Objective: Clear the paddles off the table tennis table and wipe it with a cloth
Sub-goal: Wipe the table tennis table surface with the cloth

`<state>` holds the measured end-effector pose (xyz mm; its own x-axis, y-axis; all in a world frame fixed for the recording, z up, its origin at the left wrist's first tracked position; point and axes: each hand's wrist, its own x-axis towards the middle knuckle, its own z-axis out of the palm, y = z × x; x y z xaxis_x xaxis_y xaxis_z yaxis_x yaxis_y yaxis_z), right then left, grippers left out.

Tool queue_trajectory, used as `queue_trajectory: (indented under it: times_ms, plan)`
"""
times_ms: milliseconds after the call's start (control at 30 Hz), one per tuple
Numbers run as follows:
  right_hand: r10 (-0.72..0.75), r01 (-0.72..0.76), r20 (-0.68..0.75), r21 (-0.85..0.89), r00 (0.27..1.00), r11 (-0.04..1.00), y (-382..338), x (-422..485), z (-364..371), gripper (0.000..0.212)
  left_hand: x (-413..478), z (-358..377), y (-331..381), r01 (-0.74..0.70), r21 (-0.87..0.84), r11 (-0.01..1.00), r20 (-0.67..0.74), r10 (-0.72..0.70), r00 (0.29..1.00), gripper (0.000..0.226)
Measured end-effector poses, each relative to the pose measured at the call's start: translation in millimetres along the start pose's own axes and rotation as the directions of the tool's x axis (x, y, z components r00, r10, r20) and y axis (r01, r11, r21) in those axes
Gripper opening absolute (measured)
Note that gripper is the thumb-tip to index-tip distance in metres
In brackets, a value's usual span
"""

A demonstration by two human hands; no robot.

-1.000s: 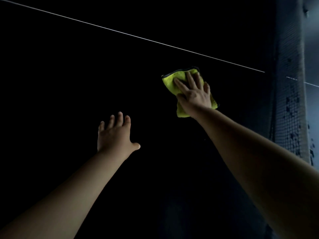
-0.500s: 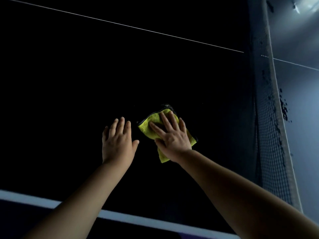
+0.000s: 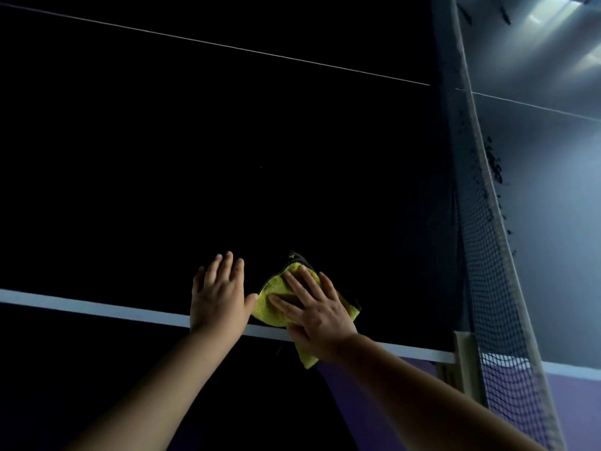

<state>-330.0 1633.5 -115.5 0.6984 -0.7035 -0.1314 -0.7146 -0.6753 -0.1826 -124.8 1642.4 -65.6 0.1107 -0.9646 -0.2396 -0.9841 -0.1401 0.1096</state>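
A yellow cloth [image 3: 271,304] with a dark trim lies at the near edge of the dark table tennis table [image 3: 227,157], one corner hanging over the white edge line. My right hand [image 3: 315,310] presses flat on the cloth with straight, spread fingers. My left hand [image 3: 219,296] rests flat on the tabletop just left of the cloth, its thumb touching the cloth's edge. No paddles are in view.
The net [image 3: 487,255] stands at the right, fixed by a clamp post [image 3: 466,362] at the table's near edge. A thin white centre line [image 3: 227,48] crosses the far part of the table. A purple floor [image 3: 569,392] shows beyond the edge.
My right hand has dragged the cloth from the middle of the table back toward me to the near edge. My left hand slid back alongside it.
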Motion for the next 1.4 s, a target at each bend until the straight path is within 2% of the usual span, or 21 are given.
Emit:
queue_trajectory:
  times_ms: [133, 267, 433, 600, 667, 767, 900, 1033, 1267, 1400]
  plan:
    - [-0.074, 0.076, 0.027, -0.080, 0.997, 0.994, 29.4, -24.6, -5.0, 0.068, 0.4, -0.3, 14.1, -0.044, 0.034, 0.998, 0.049, 0.042, 0.998, 0.074]
    - [-0.063, 0.067, 0.052, -0.096, 0.997, 0.993, 70.6, -22.3, -11.5, 0.071, 20.6, 2.4, 30.5, -0.062, 0.013, 0.998, 0.026, 0.061, 0.998, 0.077]
    - [-0.027, 0.029, 0.020, -0.068, 0.999, 0.997, 138.2, 22.2, -29.2, 0.070, 69.2, -2.5, 65.3, -0.062, 0.004, 0.998, 0.032, 0.062, 0.998, 0.077]
    - [0.007, -0.008, -0.009, -0.071, 1.000, 0.997, 218.3, 84.6, -46.4, 0.067, 135.7, -14.7, 107.8, -0.086, 0.024, 0.996, 0.105, 0.083, 0.991, 0.080]
    - [0.020, -0.022, -0.032, -0.078, 0.999, 0.997, 249.8, 113.5, -53.4, 0.067, 165.8, -19.2, 124.3, -0.083, 0.012, 0.996, 0.085, 0.082, 0.993, 0.082]
    - [0.072, -0.076, -0.056, -0.081, 0.996, 0.994, 296.9, 159.2, -64.9, 0.067, 212.0, -24.9, 145.8, -0.072, -0.022, 0.997, 0.069, 0.074, 0.995, 0.087]
    - [0.162, -0.169, -0.093, -0.079, 0.982, 0.982, 351.6, 214.5, -79.8, 0.068, 268.2, -31.0, 168.8, -0.088, 0.081, 0.993, 0.122, 0.078, 0.989, 0.093]
    - [0.248, -0.253, -0.088, -0.048, 0.965, 0.966, 401.2, 262.3, -97.6, 0.071, 306.8, -34.6, 184.6, -0.121, 0.100, 0.988, 0.175, 0.103, 0.979, 0.098]
    - [0.315, -0.317, -0.090, -0.008, 0.945, 0.948, 482.5, 314.2, -119.6, 0.064, 319.6, -30.6, 189.1, -0.118, 0.096, 0.988, 0.218, 0.095, 0.971, 0.104]
    - [0.467, -0.462, -0.114, 0.067, 0.877, 0.884, 499.3, 320.0, -124.3, 0.060, 320.2, -31.2, 189.5, -0.108, 0.085, 0.990, 0.250, 0.084, 0.965, 0.104]
